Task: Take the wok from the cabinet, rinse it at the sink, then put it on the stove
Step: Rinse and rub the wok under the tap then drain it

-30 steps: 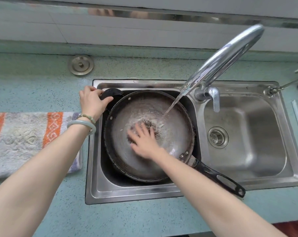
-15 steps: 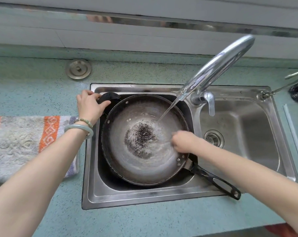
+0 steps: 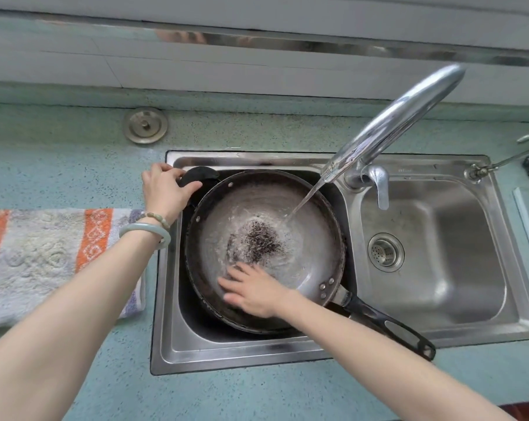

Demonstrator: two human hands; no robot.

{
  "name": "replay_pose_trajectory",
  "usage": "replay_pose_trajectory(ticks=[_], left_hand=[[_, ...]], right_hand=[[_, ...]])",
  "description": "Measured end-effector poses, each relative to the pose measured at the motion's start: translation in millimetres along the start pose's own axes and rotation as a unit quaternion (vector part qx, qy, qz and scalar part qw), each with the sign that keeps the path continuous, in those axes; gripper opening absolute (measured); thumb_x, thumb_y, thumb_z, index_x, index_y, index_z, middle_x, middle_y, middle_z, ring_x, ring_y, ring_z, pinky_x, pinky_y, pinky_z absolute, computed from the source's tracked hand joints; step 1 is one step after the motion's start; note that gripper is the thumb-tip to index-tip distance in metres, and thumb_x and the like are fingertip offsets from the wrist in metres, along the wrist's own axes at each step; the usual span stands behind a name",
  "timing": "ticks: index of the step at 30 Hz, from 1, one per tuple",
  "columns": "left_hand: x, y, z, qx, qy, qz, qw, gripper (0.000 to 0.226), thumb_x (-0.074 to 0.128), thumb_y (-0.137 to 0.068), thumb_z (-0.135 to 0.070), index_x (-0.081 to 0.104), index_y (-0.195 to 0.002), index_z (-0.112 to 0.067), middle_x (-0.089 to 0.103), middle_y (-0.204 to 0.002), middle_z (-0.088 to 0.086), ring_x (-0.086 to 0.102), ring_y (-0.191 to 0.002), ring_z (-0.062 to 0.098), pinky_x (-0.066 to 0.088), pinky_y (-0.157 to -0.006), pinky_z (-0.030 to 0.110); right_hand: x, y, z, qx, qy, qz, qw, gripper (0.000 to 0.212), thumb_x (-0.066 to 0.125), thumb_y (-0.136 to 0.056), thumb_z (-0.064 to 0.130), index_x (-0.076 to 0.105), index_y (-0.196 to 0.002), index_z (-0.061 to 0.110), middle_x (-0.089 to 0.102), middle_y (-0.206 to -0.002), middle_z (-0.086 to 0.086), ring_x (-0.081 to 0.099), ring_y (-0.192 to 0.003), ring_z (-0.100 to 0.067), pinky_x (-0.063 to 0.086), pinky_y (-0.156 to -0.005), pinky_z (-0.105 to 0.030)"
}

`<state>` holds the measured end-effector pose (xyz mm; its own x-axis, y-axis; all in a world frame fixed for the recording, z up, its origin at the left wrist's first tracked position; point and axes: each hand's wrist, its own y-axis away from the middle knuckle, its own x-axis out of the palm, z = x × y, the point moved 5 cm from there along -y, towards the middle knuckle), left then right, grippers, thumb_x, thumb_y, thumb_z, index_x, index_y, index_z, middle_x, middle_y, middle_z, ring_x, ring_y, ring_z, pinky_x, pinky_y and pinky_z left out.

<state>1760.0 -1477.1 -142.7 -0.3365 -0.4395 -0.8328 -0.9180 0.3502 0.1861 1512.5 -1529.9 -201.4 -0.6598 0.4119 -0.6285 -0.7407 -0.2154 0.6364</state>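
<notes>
Towel (image 3: 44,262) (orange-striped), metal plug (image 3: 145,125).

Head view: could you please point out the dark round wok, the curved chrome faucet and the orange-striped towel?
Dark round wok (image 3: 312,238), head view, inner right wall.
Curved chrome faucet (image 3: 394,120), head view, middle of spout.
Orange-striped towel (image 3: 44,256), head view, grey middle.

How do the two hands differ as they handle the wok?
The left hand grips the wok's short side handle at the rim; the right hand lies flat, fingers spread, inside the bowl. The left wrist wears bracelets; the right wrist is bare. Both touch the wok in the sink.
</notes>
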Motion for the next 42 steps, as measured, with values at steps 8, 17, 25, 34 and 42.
replay_pose_trajectory(ticks=[8, 17, 25, 34, 42], left_hand=[[-1.3, 0.8, -1.9, 0.002, -0.008, 0.014, 1.000, 0.057, 0.065, -0.081, -0.050, 0.063, -0.122, -0.010, 0.046, -0.124, 0.012, 0.034, -0.119, 0.031, 0.030, -0.102, 0.037], [-3.1, -7.1, -9.6, -0.027, -0.060, 0.057, 0.996, 0.051, 0.065, -0.084, -0.044, 0.061, -0.119, -0.007, 0.044, -0.131, 0.018, 0.032, -0.126, 0.036, 0.029, -0.103, 0.042], [-6.6, -9.4, 2.8, -0.028, -0.010, 0.069, 0.997, 0.049, 0.070, -0.077, -0.046, 0.067, -0.108, -0.008, 0.057, -0.117, 0.016, 0.041, -0.119, 0.034, 0.032, -0.101, 0.040], [-36.1, 9.4, 1.3, -0.007, 0.096, 0.088, 0.991, 0.035, 0.085, -0.066, -0.026, 0.069, -0.096, -0.019, 0.050, -0.122, 0.014, 0.041, -0.125, 0.029, 0.031, -0.109, 0.039], [-41.3, 17.8, 27.1, -0.029, 0.089, 0.087, 0.992, 0.030, 0.088, -0.056, -0.035, 0.069, -0.079, -0.031, 0.056, -0.111, 0.013, 0.051, -0.115, 0.032, 0.040, -0.103, 0.048]], right_hand=[[-25.4, 141.8, -94.4, 0.168, -0.119, -0.244, 0.948, 0.026, 0.053, -0.089, 0.009, 0.067, -0.111, 0.011, 0.062, -0.116, -0.005, 0.054, -0.113, -0.022, 0.038, -0.103, -0.030], [11.7, 207.2, -145.2, 0.304, -0.131, -0.102, 0.938, 0.045, 0.070, -0.072, 0.051, 0.028, -0.070, 0.035, 0.048, -0.086, 0.005, 0.046, -0.082, -0.017, 0.039, -0.070, -0.031], [1.4, 213.0, -145.2, 0.321, -0.185, -0.130, 0.920, 0.014, 0.060, -0.067, 0.027, 0.049, -0.072, 0.020, 0.056, -0.078, 0.002, 0.056, -0.081, -0.023, 0.044, -0.067, -0.035], [-4.6, 232.0, -142.3, 0.325, -0.182, -0.143, 0.917, 0.033, 0.057, -0.075, 0.022, 0.025, -0.070, 0.030, 0.052, -0.069, 0.001, 0.049, -0.071, -0.030, 0.040, -0.059, -0.034], [-6.3, 231.8, -129.8, 0.350, -0.114, -0.202, 0.907, 0.032, 0.057, -0.083, 0.037, 0.044, -0.112, 0.033, 0.068, -0.099, -0.007, 0.061, -0.099, -0.033, 0.041, -0.073, -0.037]])
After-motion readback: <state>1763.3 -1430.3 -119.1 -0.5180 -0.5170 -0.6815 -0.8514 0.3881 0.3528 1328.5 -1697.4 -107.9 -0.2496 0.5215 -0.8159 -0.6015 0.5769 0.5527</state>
